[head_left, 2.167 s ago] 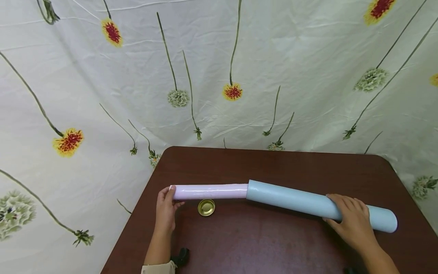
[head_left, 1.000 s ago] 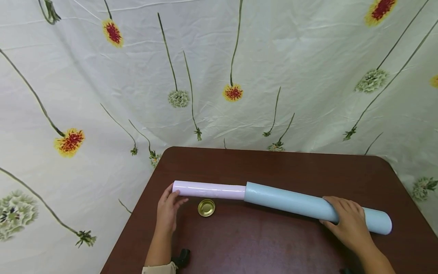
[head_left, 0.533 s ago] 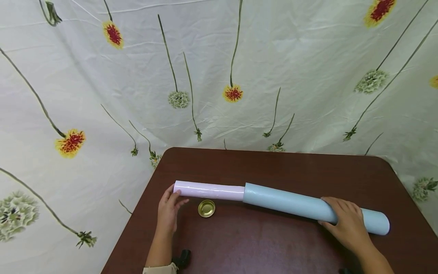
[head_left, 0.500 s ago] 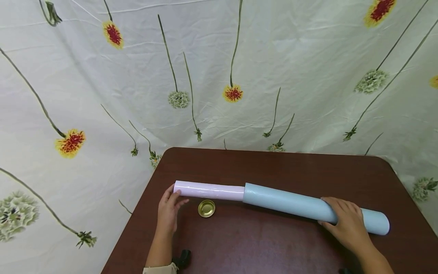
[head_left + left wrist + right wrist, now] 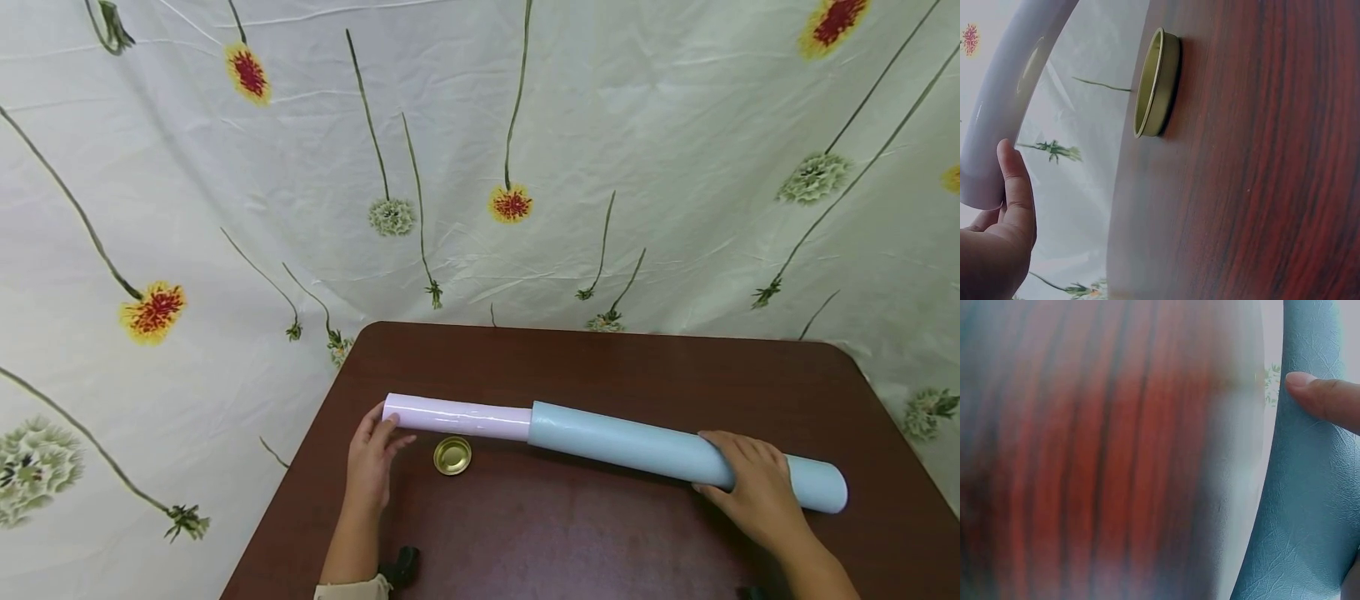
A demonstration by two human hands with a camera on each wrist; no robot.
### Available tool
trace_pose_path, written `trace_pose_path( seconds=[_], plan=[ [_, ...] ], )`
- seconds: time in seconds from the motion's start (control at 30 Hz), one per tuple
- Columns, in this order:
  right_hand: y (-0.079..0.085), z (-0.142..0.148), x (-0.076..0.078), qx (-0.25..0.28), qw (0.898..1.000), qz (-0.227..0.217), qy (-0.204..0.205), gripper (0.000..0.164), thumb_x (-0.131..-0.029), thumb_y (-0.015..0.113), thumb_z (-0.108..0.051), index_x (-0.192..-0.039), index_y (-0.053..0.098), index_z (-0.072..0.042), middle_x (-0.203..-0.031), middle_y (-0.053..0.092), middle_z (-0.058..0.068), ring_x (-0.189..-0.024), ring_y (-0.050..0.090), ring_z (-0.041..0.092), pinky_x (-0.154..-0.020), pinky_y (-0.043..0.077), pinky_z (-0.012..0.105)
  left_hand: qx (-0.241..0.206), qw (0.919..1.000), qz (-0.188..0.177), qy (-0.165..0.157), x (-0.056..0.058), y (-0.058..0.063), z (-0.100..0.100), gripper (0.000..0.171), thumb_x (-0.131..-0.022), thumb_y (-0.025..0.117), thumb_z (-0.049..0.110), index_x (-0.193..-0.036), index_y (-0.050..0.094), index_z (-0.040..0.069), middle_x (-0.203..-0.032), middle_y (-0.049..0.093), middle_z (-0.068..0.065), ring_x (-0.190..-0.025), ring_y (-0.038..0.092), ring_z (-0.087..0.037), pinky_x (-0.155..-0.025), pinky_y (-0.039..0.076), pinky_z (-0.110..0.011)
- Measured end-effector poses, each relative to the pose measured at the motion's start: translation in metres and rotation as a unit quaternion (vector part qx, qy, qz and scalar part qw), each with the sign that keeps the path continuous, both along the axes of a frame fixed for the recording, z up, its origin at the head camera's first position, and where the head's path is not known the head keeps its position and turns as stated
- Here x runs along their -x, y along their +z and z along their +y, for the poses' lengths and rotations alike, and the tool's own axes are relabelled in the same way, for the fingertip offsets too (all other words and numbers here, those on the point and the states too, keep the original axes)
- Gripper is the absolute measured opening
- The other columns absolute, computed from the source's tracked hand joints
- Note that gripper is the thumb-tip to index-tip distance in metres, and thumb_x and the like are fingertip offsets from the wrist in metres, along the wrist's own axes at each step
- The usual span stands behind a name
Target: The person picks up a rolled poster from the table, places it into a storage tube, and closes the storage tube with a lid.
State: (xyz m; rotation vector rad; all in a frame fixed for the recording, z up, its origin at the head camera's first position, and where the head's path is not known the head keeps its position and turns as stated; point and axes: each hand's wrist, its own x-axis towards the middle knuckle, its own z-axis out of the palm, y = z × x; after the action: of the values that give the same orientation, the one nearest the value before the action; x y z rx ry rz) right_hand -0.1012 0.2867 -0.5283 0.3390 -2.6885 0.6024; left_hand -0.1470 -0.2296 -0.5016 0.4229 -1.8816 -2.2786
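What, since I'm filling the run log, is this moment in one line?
left hand: holding lilac tube by left end; right hand: gripping blue tube; lilac tube: partly inside blue tube; gold dish: on table

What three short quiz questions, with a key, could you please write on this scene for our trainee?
1. Which colour of tube does the right hand grip?
A lilac
B blue
C red
2. True or false: the gold dish rests on the table.
3. Where is the end of the lilac tube that points away from the left hand?

Key:
1. B.
2. True.
3. Inside the blue tube.
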Motion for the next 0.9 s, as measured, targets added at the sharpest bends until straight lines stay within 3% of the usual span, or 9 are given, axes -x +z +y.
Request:
trace_pose_path(
  seconds=[0.9],
  plan=[
    [0.0018,-0.0085,0.0012,0.007,1.000,0.004,0.015,0.083,-0.058,0.097,-0.018,-0.132,0.059,-0.013,-0.126,0.064,0.016,-0.114,0.053,0.040,-0.095,0.031,0.060,-0.007,0.9999,-0.006,-0.007,-0.0009,-0.0019,0.0005,0.047,-0.105,0.055,0.021,-0.147,0.042,0.003,-0.110,0.062,0.006,-0.093,0.065,-0.010,-0.081,0.060,-0.026]
  ],
)
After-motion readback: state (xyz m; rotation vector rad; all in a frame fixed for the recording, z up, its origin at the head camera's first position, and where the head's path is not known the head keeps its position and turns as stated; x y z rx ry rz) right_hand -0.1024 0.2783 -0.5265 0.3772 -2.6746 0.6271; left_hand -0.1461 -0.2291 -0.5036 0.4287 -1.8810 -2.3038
